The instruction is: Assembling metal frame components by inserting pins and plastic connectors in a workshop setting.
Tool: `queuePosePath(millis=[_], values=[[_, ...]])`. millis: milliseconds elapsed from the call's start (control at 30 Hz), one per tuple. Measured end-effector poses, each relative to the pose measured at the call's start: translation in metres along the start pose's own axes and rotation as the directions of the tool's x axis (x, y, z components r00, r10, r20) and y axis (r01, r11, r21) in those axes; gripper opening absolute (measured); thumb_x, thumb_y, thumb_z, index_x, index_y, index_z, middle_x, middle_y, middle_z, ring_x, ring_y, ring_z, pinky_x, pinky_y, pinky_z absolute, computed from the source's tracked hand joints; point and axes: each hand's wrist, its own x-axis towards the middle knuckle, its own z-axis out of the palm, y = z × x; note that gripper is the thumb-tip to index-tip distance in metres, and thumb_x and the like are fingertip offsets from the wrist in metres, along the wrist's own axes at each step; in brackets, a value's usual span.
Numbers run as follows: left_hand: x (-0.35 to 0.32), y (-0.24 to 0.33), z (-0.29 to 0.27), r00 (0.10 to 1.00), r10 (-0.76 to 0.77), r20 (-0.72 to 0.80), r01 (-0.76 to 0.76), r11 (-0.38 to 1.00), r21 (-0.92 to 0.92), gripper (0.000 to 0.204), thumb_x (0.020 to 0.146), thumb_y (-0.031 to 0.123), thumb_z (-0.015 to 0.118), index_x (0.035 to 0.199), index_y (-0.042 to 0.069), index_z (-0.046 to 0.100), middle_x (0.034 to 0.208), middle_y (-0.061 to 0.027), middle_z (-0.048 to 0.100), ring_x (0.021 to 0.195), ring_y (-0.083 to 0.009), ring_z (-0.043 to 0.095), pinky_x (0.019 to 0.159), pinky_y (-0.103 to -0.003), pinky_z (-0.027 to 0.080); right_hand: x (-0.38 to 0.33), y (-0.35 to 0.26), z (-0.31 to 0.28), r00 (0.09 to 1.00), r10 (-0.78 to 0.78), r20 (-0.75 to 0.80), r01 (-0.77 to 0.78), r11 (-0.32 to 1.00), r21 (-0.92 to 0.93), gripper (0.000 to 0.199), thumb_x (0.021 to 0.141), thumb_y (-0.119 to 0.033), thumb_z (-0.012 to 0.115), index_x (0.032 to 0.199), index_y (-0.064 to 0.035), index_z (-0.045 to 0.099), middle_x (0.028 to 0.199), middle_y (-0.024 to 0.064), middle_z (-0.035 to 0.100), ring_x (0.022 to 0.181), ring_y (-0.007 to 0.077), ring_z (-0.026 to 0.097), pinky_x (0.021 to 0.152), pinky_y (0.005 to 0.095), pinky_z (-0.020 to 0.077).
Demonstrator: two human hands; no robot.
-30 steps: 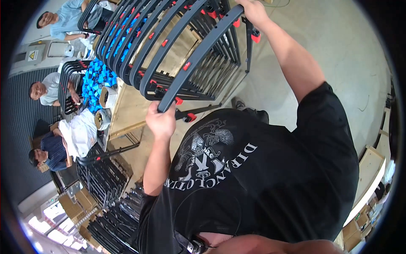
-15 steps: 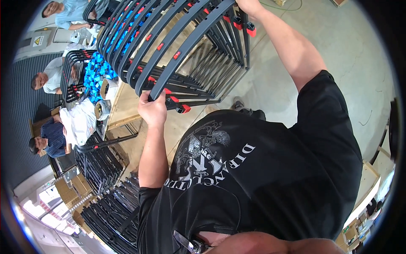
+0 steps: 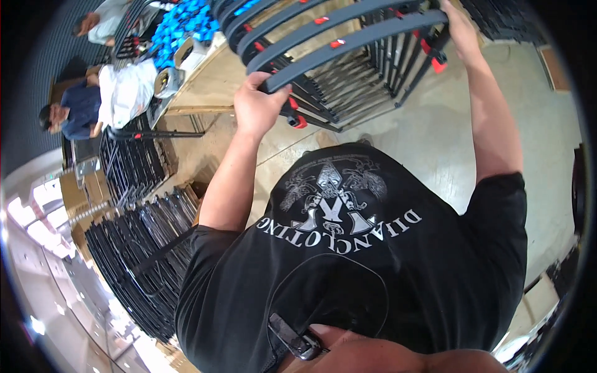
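A dark grey tubular metal frame (image 3: 367,42) with a curved front bar and red fittings stands in front of me, the nearest in a nested row of similar frames (image 3: 305,40). My left hand (image 3: 258,105) is closed round the left end of its bar, thumb over the top. At the bar's right end, my right hand (image 3: 461,34) grips the same frame, its fingers partly hidden at the upper edge. Red-tipped legs slope down below the bar toward the floor.
Left of the frames is a wooden table (image 3: 202,90) with a heap of blue pieces (image 3: 180,31). A person in a dark top (image 3: 81,112) is beside a white bag (image 3: 127,93). Stacked black frames (image 3: 146,255) lie at lower left; more dark stacks (image 3: 504,22) are at upper right.
The view has turned, so the frames and both hands appear farther right. The held bar now lies flatter across the view. Both hands keep their grip.
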Motion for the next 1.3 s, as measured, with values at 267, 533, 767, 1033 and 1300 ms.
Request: queuePosePath(millis=[267,533,767,1033,1300], values=[[-0.010,-0.088,-0.062,0.951,0.290,-0.110,-0.298,0.953,-0.060,0.046,0.074,0.032,0.087,0.102,0.001,0.067,0.093,-0.0157,0.068,0.089,-0.0285,0.069,0.080,-0.039,0.056,-0.151,0.236,-0.113,0.747,0.543,-0.382,-0.582,0.813,0.019,0.054,0.106,-0.046,0.042,0.130,-0.0011,0.059,0.114,0.0091,0.066,0.108,0.0230,0.061,0.092,0.0430,0.0503],[-0.136,-0.397,-0.115,0.688,-0.540,0.485,0.270,0.811,0.519,0.047,0.081,0.040,0.072,0.110,0.003,0.071,0.107,-0.0209,0.072,0.104,-0.0363,0.069,0.090,-0.046,0.054,-0.154,0.262,0.143,0.676,0.635,0.374,0.238,0.292,-0.926,0.047,0.104,-0.039,0.048,0.130,-0.0029,0.061,0.119,0.0118,0.068,0.108,0.0265,0.062,0.092,0.0417,0.0494],[-0.231,-0.535,-0.199,0.529,-0.445,0.723,0.088,0.875,0.475,0.043,0.082,0.041,0.063,0.097,0.002,0.076,0.108,-0.0215,0.072,0.105,-0.0386,0.067,0.091,-0.047,0.052,-0.186,0.230,0.498,0.394,0.538,0.745,0.738,0.297,-0.605,0.042,0.102,-0.035,0.049,0.125,-0.0027,0.064,0.115,0.0130,0.069,0.103,0.0278,0.064,0.089,0.0427,0.0507],[-0.264,-0.583,-0.363,0.725,-0.687,-0.049,0.689,0.723,0.053,0.042,0.083,0.039,0.068,0.104,0.004,0.074,0.106,-0.0207,0.072,0.104,-0.0363,0.068,0.091,-0.044,0.054,-0.277,0.237,0.779,-0.031,0.480,0.877,0.965,0.243,-0.099,0.036,0.100,-0.030,0.051,0.119,-0.0026,0.066,0.109,0.0145,0.070,0.098,0.0293,0.066,0.086,0.0440,0.0521],[-0.324,-0.627,-0.408,0.475,-0.880,-0.001,0.855,0.462,-0.235,0.037,0.082,0.041,0.070,0.091,0.005,0.073,0.089,-0.0159,0.074,0.085,-0.0320,0.071,0.078,-0.043,0.056,-0.360,0.280,0.972,-0.358,0.464,0.811,0.933,0.221,0.285,0.031,0.098,-0.024,0.053,0.113,-0.0024,0.069,0.104,0.0159,0.072,0.093,0.0308,0.068,0.083,0.0452,0.0536]])
